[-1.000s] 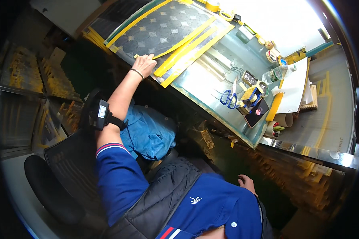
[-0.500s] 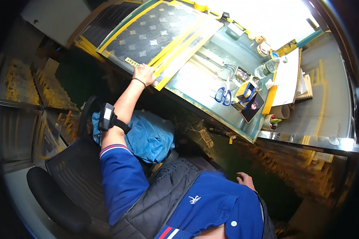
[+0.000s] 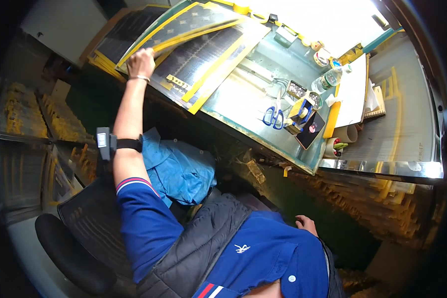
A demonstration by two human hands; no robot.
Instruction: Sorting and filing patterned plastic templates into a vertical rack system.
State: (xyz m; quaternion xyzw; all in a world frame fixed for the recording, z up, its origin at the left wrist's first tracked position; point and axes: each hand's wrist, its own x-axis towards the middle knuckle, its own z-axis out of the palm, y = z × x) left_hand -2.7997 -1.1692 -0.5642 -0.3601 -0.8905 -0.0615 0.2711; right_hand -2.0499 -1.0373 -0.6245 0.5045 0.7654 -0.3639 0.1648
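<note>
My left hand (image 3: 140, 63) is closed on the near edge of a dark patterned sheet with yellow-taped borders (image 3: 196, 32). That sheet is lifted and turned over toward the left, seen nearly edge-on. Under it a second yellow-bordered dark sheet (image 3: 198, 54) is uncovered, with a small yellow label (image 3: 178, 82) at its near corner. More yellow-edged sheets lie beneath. My right hand (image 3: 307, 225) hangs low beside my body, partly hidden by my clothing. Its visible fingers are loosely apart, with nothing seen in them.
On the glass-topped table (image 3: 223, 107) lie blue-handled scissors (image 3: 273, 116), a phone (image 3: 311, 130), a tape dispenser (image 3: 300, 110) and a plastic bottle (image 3: 328, 79). White papers (image 3: 351, 92) are at the right. A blue cloth (image 3: 181, 169) lies by the chair (image 3: 74, 253).
My left hand has moved left and away from me, raising the top sheet's near edge and folding it leftward. Another sheet with its own label now shows. My right hand has stayed put.
</note>
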